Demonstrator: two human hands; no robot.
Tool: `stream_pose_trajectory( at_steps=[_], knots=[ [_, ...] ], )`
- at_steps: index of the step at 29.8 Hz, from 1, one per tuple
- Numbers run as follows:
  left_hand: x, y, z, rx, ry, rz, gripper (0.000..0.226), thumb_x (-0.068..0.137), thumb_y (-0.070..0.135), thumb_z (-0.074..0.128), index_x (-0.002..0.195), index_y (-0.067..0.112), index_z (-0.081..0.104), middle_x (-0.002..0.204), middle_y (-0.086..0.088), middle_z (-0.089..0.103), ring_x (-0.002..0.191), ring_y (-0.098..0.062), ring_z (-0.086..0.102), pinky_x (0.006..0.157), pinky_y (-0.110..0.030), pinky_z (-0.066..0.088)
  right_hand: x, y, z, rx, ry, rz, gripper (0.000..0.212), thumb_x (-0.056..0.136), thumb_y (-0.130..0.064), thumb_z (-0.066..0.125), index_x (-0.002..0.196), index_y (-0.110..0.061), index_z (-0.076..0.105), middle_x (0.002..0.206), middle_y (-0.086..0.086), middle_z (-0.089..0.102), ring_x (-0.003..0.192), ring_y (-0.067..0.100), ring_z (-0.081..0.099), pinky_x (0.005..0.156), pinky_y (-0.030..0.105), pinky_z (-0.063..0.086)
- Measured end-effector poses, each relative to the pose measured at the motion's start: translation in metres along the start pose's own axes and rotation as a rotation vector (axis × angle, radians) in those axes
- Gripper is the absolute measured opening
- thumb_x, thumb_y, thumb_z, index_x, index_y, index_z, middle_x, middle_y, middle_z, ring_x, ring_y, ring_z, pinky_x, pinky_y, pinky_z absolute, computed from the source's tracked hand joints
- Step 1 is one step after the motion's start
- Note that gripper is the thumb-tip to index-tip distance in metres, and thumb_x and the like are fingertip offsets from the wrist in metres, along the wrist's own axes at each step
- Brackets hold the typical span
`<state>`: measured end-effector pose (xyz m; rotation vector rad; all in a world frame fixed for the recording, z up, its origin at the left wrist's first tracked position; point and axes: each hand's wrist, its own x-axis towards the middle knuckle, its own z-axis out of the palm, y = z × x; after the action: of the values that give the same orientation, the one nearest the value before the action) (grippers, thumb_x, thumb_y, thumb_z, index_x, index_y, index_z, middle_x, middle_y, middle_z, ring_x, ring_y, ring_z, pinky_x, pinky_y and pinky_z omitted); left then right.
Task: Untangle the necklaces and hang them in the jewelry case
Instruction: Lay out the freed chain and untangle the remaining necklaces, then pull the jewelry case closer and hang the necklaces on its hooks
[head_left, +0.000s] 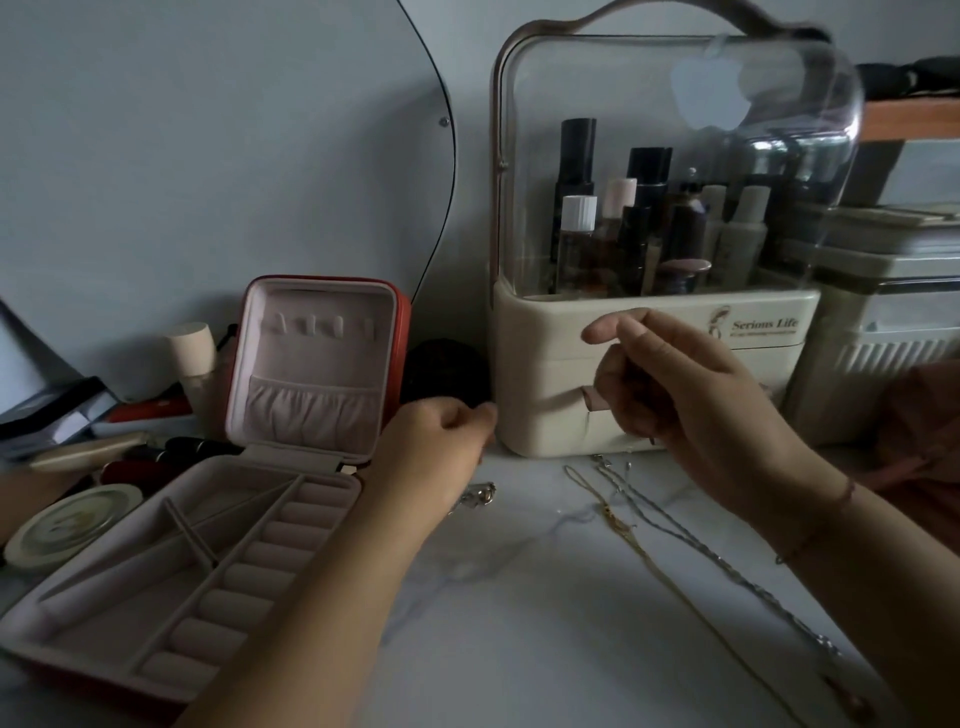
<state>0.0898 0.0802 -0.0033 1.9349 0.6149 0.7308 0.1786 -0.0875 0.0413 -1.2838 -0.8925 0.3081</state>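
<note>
The jewelry case (182, 561) lies open at the left, red outside and pink inside. Its lid (317, 364) stands upright with a row of hooks and a pouch. My left hand (441, 436) is raised beside the lid with its fingers curled in a pinch. A silver necklace piece (479, 496) dangles just under it. Raised in front of the organizer, my right hand (675, 389) has curled fingers, and I cannot make out a chain in it. A gold necklace (623, 525) and a silver chain necklace (693, 543) lie stretched on the marble tabletop (509, 623).
A cream cosmetics organizer (649, 312) with a clear dome and bottles stands at the back. White storage boxes (883, 338) are at the right. A round tin (67, 525), lipsticks, a cream bottle (195, 353) and a dark round object (447, 371) crowd the left and back.
</note>
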Motion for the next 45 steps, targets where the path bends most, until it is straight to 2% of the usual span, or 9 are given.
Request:
stream_pose_trajectory(
  at_steps=[3,6,11,14,18,22,27,35,45],
  knots=[
    [-0.009,0.0,-0.001,0.35,-0.063,0.053,0.041,0.087,0.043,0.058,0.062,0.012,0.068,0.049,0.005,0.061,0.05,-0.008,0.057,0.054,-0.023,0.044,0.0,0.005,0.003,0.013,-0.06,0.071,0.029,0.094,-0.027,0.044,0.107,-0.006,0.058,0.062,0.008,0.054,0.051,0.015,0.037,0.047,0.023,0.026],
    [-0.01,0.001,-0.001,0.441,-0.025,0.107,0.044,0.087,0.048,0.056,0.073,0.009,0.071,0.062,-0.004,0.067,0.067,-0.018,0.064,0.066,-0.031,0.048,0.001,0.007,0.004,0.079,-0.126,0.173,0.029,0.094,-0.026,0.043,0.108,-0.007,0.059,0.067,0.011,0.056,0.051,0.015,0.04,0.047,0.023,0.03],
    [-0.013,0.017,-0.002,-0.354,-0.43,-0.072,0.053,0.077,0.061,0.049,0.101,0.019,0.072,0.096,0.002,0.074,0.098,-0.013,0.067,0.091,-0.033,0.046,0.003,0.001,0.004,0.305,-0.195,0.369,0.03,0.086,-0.021,0.046,0.11,-0.006,0.057,0.078,0.012,0.059,0.056,0.012,0.051,0.05,0.02,0.044],
    [-0.016,0.016,-0.002,-0.449,-0.583,-0.075,0.04,0.079,0.046,0.057,0.105,0.018,0.07,0.094,-0.002,0.074,0.096,-0.015,0.068,0.091,-0.03,0.046,0.007,-0.006,0.002,0.417,-0.236,0.451,0.027,0.088,-0.01,0.044,0.112,-0.005,0.056,0.084,0.012,0.062,0.065,0.013,0.057,0.057,0.021,0.051],
    [-0.017,0.017,-0.002,-0.473,-0.452,-0.138,0.006,0.076,0.025,0.071,0.078,0.019,0.072,0.061,0.002,0.065,0.065,-0.011,0.061,0.06,-0.015,0.045,0.009,-0.022,-0.001,0.392,-0.209,0.509,0.035,0.08,0.006,0.051,0.114,-0.002,0.056,0.091,0.017,0.064,0.072,0.017,0.063,0.065,0.022,0.055],
    [-0.01,0.018,-0.009,-0.772,-0.33,-0.23,0.013,0.066,0.026,0.069,0.072,0.016,0.07,0.055,0.004,0.059,0.057,-0.011,0.056,0.067,-0.025,0.047,-0.011,-0.035,-0.002,0.272,-0.106,0.547,0.041,0.074,0.012,0.053,0.114,0.004,0.055,0.09,0.018,0.067,0.079,0.022,0.068,0.07,0.025,0.058],
    [-0.01,0.021,-0.012,-0.937,-0.31,-0.283,0.008,0.085,0.018,0.061,0.08,0.013,0.065,0.056,0.006,0.055,0.056,-0.006,0.053,0.067,-0.023,0.049,-0.058,-0.037,0.002,0.106,0.047,0.534,0.027,0.085,0.015,0.049,0.109,0.006,0.057,0.091,0.021,0.071,0.082,0.024,0.072,0.067,0.024,0.058],
    [-0.01,0.013,-0.009,-0.805,-0.201,-0.323,0.012,0.089,0.016,0.061,0.078,0.013,0.066,0.047,0.009,0.056,0.05,-0.005,0.053,0.063,-0.02,0.049,-0.123,-0.033,0.013,-0.384,0.189,0.287,0.022,0.085,0.013,0.056,0.094,-0.004,0.065,0.082,0.01,0.074,0.077,0.017,0.072,0.072,0.024,0.057],
    [-0.009,0.0,-0.008,-0.668,-0.116,-0.275,0.011,0.089,0.018,0.063,0.079,0.015,0.068,0.049,0.011,0.061,0.052,-0.002,0.056,0.059,-0.016,0.049,-0.172,-0.018,0.034,-0.586,0.309,0.226,0.02,0.083,0.003,0.066,0.085,-0.016,0.069,0.072,-0.001,0.071,0.066,0.006,0.069,0.059,0.017,0.054]
  ],
)
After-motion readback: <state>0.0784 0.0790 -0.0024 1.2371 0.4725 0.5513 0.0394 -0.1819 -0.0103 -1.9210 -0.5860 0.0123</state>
